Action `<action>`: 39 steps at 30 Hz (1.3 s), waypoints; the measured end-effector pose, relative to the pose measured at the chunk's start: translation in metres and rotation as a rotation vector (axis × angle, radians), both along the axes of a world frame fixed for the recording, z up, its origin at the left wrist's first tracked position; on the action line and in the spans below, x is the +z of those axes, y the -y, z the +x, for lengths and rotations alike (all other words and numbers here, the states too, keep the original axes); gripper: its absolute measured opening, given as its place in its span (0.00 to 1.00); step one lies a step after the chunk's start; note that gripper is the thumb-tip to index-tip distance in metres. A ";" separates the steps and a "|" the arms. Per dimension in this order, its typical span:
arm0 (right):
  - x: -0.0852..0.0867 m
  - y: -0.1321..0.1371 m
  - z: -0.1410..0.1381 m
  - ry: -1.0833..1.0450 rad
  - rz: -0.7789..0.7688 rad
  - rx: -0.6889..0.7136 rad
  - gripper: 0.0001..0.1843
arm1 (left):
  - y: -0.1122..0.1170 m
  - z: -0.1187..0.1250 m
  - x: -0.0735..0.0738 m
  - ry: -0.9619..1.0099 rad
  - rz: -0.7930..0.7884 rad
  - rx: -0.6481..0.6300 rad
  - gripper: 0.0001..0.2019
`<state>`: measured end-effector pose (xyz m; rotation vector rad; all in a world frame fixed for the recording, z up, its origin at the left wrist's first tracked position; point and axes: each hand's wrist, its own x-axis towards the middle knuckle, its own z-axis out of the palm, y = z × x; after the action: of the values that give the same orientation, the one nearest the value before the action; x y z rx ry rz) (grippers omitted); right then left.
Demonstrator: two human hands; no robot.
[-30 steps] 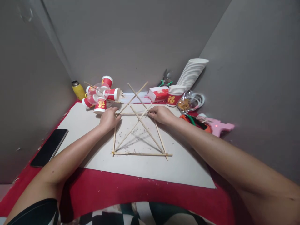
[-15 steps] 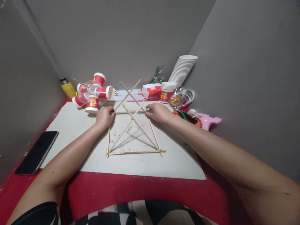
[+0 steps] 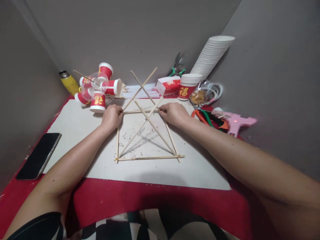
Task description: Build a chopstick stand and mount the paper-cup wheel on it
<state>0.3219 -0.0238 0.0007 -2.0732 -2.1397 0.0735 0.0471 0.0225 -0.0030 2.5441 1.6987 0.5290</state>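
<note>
A wooden stick frame (image 3: 150,158) stands on a white board (image 3: 100,166). Its base is a four-sided outline, and two crossed pairs of sticks rise from the near and far sides. My left hand (image 3: 112,117) pinches the frame's far left corner, fingers closed. At the far right corner, my right hand (image 3: 173,114) grips the frame between thumb and fingers. The joints under my fingertips are hidden. Left of the frame stands a wheel of red paper cups (image 3: 97,102) fixed around clear discs, with a stick through its middle.
Behind the frame lie white strips (image 3: 141,90), a red-and-white box (image 3: 170,86) and pliers (image 3: 178,69). Stacked paper cups (image 3: 212,56), a bag of rubber bands (image 3: 198,97) and a pink glue gun (image 3: 235,122) are at right. A phone (image 3: 39,156) and yellow bottle (image 3: 69,84) are at left.
The view has shifted, so the cups and tools at right appear farther right and higher. Both hands stay at the frame's far corners, with the right fingers now closer together.
</note>
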 end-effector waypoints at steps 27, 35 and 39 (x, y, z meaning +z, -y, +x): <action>0.042 0.071 -0.002 -0.575 0.101 0.143 0.15 | -0.002 -0.003 -0.004 0.004 0.063 -0.024 0.13; 0.045 0.106 -0.028 -1.029 -0.191 0.467 0.22 | 0.000 -0.001 -0.002 -0.012 0.048 -0.018 0.15; 0.044 0.110 -0.041 -1.126 -0.217 0.468 0.23 | 0.003 -0.001 -0.001 -0.015 0.040 -0.014 0.15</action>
<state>0.2807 -0.1335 0.0442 -1.0350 -1.7716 1.2239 0.0464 0.0196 -0.0043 2.5919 1.6904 0.5503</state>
